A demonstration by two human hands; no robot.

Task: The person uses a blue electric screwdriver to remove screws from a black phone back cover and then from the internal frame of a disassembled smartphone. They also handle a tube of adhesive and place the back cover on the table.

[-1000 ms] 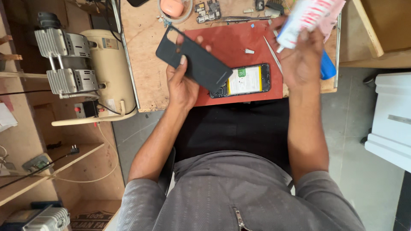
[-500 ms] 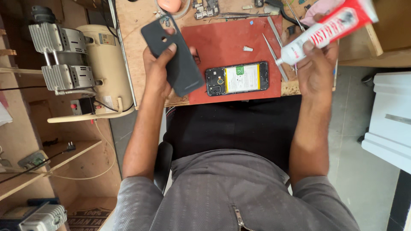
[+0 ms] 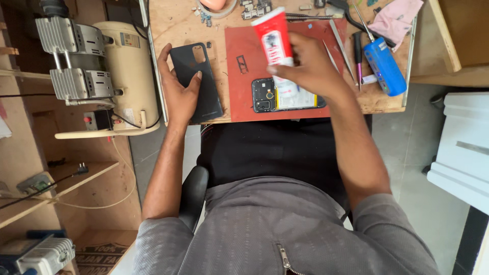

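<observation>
Two hands are at work over the wooden surface as I watch from the head camera. My left hand rests on a dark phone back cover, fingers wrapped along its left edge and thumb across its face, pressing it flat near the front edge of the surface. My right hand is closed around a red and white tube, held upright with its narrow end pointing down over the opened phone, which lies on the red work mat with its camera end to the left and its yellow inner parts showing. I cannot tell whether the tip touches the phone. The cover and the phone lie well apart, the cover off the mat to its left. Right of the mat lie metal tweezers, a blue cylindrical tool and a pink cloth. Left of the surface stands a cream-coloured compressor tank.
</observation>
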